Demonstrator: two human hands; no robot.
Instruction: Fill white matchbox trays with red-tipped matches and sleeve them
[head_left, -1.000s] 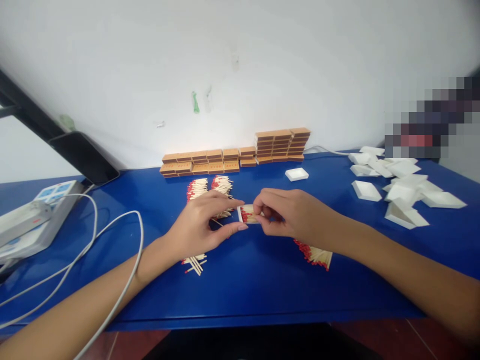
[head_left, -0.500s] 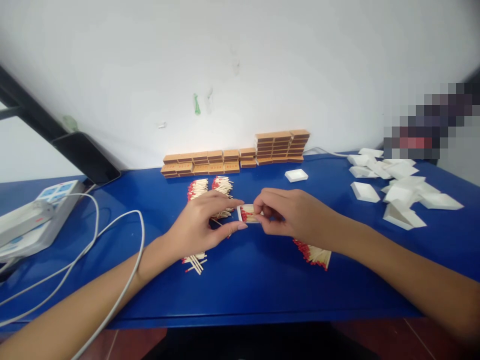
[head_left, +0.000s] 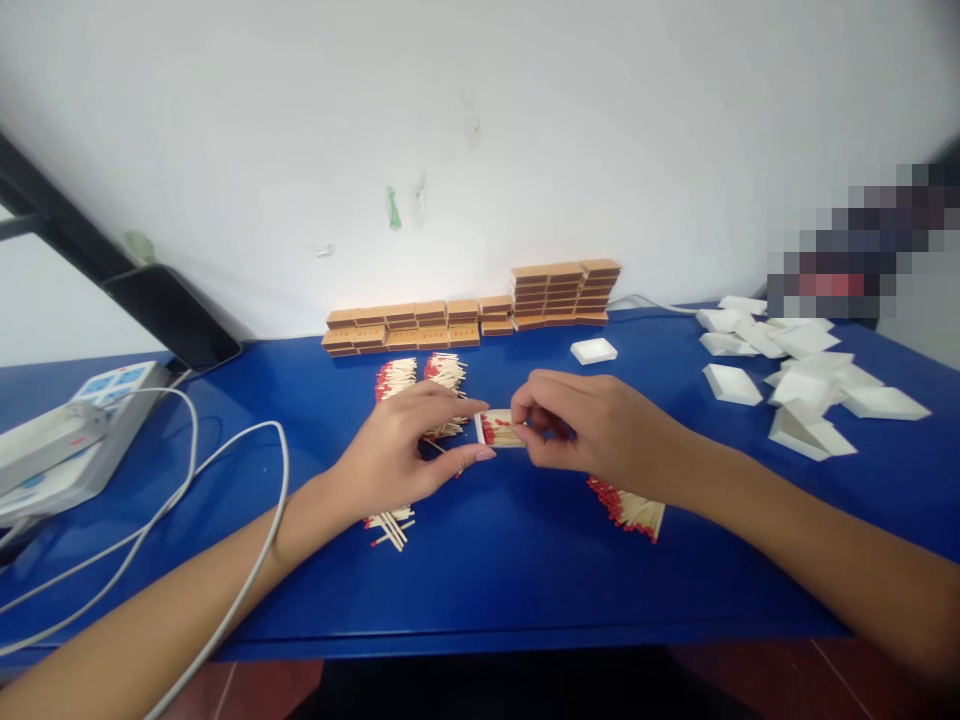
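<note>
My left hand grips the left end of a small white matchbox tray between thumb and fingers. Red-headed matches lie inside it, their heads toward the left. At the tray's right end, my right hand is closed in a pinch on a match, and its curled fingers hide that end. Partly behind my left hand lie loose heaps of matches. Another pile of matches shows below my right wrist.
Brown matchboxes stand stacked along the wall, higher in the right-hand stack. One white tray lies before them; several more trays are heaped at right. At left are a power strip, white cable and black phone.
My right hand has shifted slightly right along the tray, so more of the matches inside show. My left hand keeps its place on the tray.
</note>
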